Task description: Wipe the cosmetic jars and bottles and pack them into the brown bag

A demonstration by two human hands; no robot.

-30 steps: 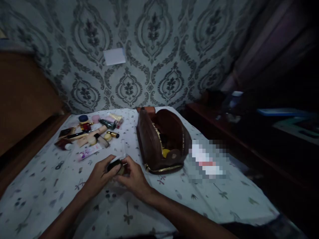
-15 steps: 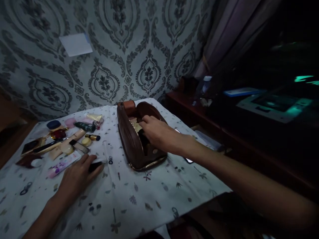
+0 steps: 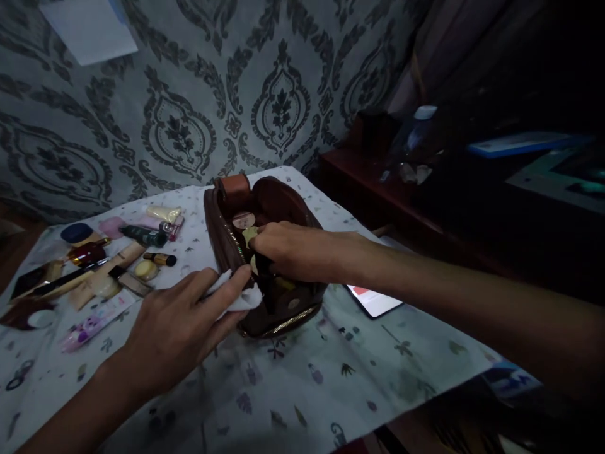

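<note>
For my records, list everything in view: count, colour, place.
bag: 1, brown, centre, open
bag contents: several, some pale yellow, inside the bag
wad: 1, white, in the left hand
phone: 1, dark-edged, lit pale screen, right of the bag
cosmetics: over ten, mixed colours, left of the bag
cloth: 1, white, patterned, under the bag
wall: 1, grey, patterned, back
paper: 1, white, on the wall, upper left
desk: 1, dark red, right
bottle: 1, clear, white cap, back right
curtain: 1, dim mauve, upper right
far right: too dark to itemise
left hand: 1, bare, at the bag's near left side
right hand: 1, bare, in the bag's mouth
</note>
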